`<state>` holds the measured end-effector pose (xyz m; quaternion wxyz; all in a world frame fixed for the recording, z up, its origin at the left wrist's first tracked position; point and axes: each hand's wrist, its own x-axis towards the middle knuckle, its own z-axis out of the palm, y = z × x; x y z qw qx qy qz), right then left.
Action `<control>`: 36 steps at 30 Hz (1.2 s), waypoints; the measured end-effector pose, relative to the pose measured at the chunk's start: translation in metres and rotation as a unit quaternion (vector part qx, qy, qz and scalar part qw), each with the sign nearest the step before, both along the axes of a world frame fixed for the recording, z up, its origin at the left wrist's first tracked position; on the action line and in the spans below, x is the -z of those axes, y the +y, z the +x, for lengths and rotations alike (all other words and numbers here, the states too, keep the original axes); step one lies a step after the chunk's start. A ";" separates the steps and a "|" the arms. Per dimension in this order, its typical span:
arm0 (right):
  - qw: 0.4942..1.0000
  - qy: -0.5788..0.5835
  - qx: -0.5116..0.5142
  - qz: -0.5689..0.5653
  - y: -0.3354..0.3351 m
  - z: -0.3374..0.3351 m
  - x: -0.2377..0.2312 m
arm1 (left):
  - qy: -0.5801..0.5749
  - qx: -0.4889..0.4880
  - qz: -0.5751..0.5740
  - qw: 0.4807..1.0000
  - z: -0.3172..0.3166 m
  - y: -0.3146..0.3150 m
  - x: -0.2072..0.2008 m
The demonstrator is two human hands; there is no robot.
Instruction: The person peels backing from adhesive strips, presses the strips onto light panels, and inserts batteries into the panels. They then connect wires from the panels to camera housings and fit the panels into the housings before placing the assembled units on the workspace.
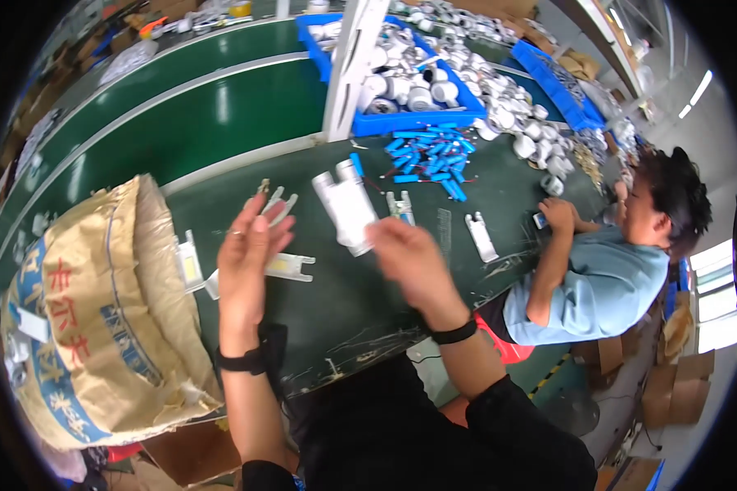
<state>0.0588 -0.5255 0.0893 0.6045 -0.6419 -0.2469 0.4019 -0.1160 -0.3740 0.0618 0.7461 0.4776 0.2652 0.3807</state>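
Note:
My right hand [413,255] pinches the lower end of a white flat plastic piece [345,206] with a forked upper end, held above the green work table. My left hand [251,250] is raised to its left with fingers stretched apart, holding nothing that I can see. Behind its fingertips is a translucent forked plastic piece [281,202]. Beside the left wrist lies a similar piece [291,267] with a yellow patch, and another [190,266] rests near the sack. A small pronged part [401,208] lies just beyond my right hand, and a white forked piece [481,237] lies farther right.
A large tan woven sack [106,319] stands at the left. Blue wired cylinders [430,159] are heaped at the back, before a blue crate [422,123] of white round parts. A metal post [354,69] rises there. A co-worker [594,262] sits at the right.

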 end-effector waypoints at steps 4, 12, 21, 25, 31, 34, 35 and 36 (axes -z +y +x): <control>0.950 -0.167 0.233 -0.125 -0.085 0.133 0.007 | 0.115 -0.061 0.080 0.988 -0.001 0.007 -0.006; 0.898 -0.201 0.247 -0.303 -0.143 0.265 0.052 | 0.363 -0.145 0.281 0.877 -0.031 0.022 0.009; 0.877 -0.251 0.395 -0.111 -0.153 0.286 0.077 | 0.349 0.007 0.500 0.793 -0.024 0.006 -0.005; 0.928 -0.213 0.301 0.045 -0.107 0.197 0.014 | 0.426 0.062 0.529 0.731 -0.015 -0.006 0.007; 0.969 -0.233 0.013 0.083 -0.019 0.017 -0.029 | 0.314 0.037 0.404 0.858 0.000 -0.005 0.010; 0.934 -0.329 -0.057 0.130 0.013 -0.025 -0.020 | 0.089 0.047 0.034 0.994 0.009 -0.002 0.001; 0.902 -0.391 -0.053 0.178 0.026 -0.028 -0.016 | 0.074 0.060 0.000 0.995 0.008 0.000 -0.002; 0.864 -0.447 -0.048 0.224 0.038 -0.032 -0.011 | 0.059 0.073 -0.036 0.995 0.005 0.000 -0.003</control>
